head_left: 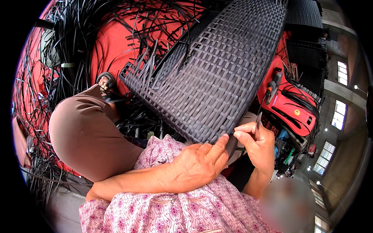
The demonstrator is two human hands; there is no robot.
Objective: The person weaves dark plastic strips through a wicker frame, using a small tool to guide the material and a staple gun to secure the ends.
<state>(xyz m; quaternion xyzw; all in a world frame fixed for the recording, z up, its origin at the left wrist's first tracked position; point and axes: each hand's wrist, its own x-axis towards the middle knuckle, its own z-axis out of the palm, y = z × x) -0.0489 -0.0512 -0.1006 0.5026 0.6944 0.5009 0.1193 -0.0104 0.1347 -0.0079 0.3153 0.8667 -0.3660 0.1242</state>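
Observation:
A large dark grey woven panel (pixel 210 77) of flat plastic strips lies slanted across my lap. My left hand (pixel 200 165) is at its near edge, index finger stretched along the corner and the other fingers curled by the rim; its thumb is hidden. Close to that fingertip, my right hand (pixel 256 145) pinches thumb and index finger together at the panel's corner. A dark, thin, flat strip (pixel 259 120) stands up between the right hand's fingers. Whatever is in the pinch itself is too small to make out.
Loose black strips (pixel 77 31) hang and lie in tangles at the left and over a red surface (pixel 112 46). On the right, a red plastic seat (pixel 291 105) carries a tool with a dark handle (pixel 272 87). More dark woven pieces (pixel 305 15) stand at the upper right.

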